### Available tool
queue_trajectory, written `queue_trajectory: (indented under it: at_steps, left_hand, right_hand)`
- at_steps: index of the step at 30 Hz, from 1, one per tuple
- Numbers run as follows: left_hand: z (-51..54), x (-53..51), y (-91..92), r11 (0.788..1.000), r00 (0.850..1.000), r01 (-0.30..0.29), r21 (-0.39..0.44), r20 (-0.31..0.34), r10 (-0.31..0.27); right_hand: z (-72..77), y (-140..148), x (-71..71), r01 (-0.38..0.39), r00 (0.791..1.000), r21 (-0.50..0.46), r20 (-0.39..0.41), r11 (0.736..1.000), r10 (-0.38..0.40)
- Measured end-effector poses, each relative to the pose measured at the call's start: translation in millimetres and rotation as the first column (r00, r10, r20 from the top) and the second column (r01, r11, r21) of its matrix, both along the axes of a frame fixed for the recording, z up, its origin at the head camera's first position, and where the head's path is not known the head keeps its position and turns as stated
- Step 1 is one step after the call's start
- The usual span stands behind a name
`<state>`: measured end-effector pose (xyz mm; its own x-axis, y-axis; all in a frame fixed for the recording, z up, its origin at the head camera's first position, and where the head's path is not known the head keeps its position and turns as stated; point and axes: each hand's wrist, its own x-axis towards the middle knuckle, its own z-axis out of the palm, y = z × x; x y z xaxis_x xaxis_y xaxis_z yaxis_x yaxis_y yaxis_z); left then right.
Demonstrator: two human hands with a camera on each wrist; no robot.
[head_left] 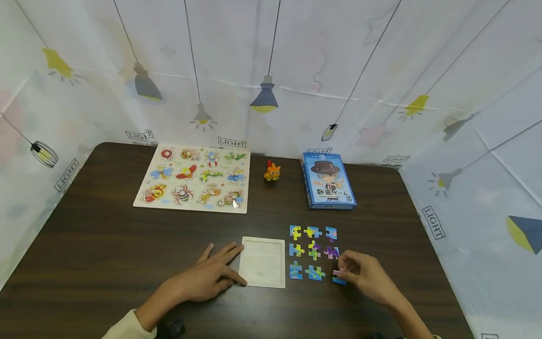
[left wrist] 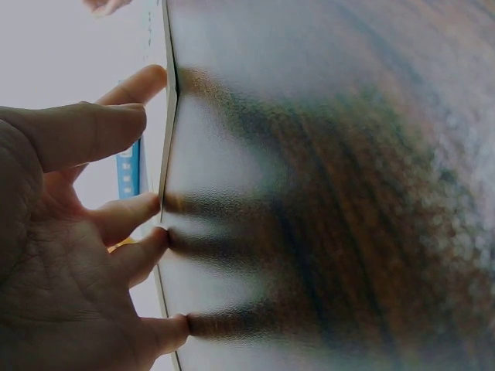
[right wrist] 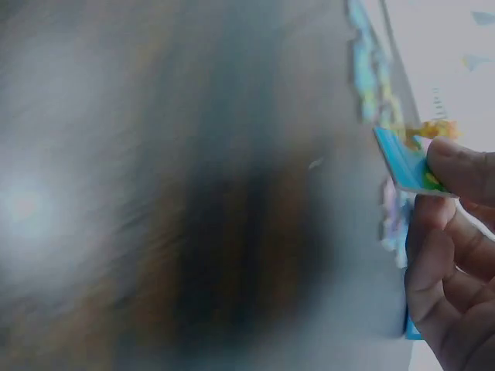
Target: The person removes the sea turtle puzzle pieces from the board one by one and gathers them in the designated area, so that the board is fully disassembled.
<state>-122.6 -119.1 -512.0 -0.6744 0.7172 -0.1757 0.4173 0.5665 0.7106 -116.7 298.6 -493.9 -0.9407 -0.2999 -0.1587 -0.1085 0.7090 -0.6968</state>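
My right hand (head_left: 367,277) pinches a blue corner jigsaw piece (right wrist: 408,164) between thumb and fingers, at the lower right of the laid-out pieces. Several other jigsaw pieces (head_left: 314,273), blue, yellow and purple, lie apart in rows beside it. To their left is a square pale wooden puzzle frame (head_left: 262,262) with bare inside. Spread out on the table, my left hand (head_left: 207,277) has its fingertips at the frame's left edge. In the left wrist view its fingers (left wrist: 124,216) look extended and grip nothing.
A wooden insect peg puzzle board (head_left: 195,179) lies at the back left of the dark table (head_left: 84,245). Behind the pieces sits a blue game box (head_left: 329,181). A small orange toy figure (head_left: 272,172) stands between them. A printed curtain (head_left: 237,56) hangs behind the table.
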Motion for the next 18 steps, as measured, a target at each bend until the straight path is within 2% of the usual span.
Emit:
queue_trajectory:
  at_steps: [8, 18]
  left_hand:
    - [-2.3, 1.8, -2.3, 1.0, 1.0, -0.015, 0.001, 0.006, 0.015]
    - [-4.9, 5.3, -0.6, 1.0, 1.0, -0.026, 0.013, 0.013, 0.026]
  right_hand:
    - [-12.7, -10.4, 3.0, 0.043, 0.989, 0.209, -0.15, 0.977, -0.012]
    - [-17.6, -18.9, 2.9, 0.085, 0.992, 0.285, -0.117, 0.955, -0.053]
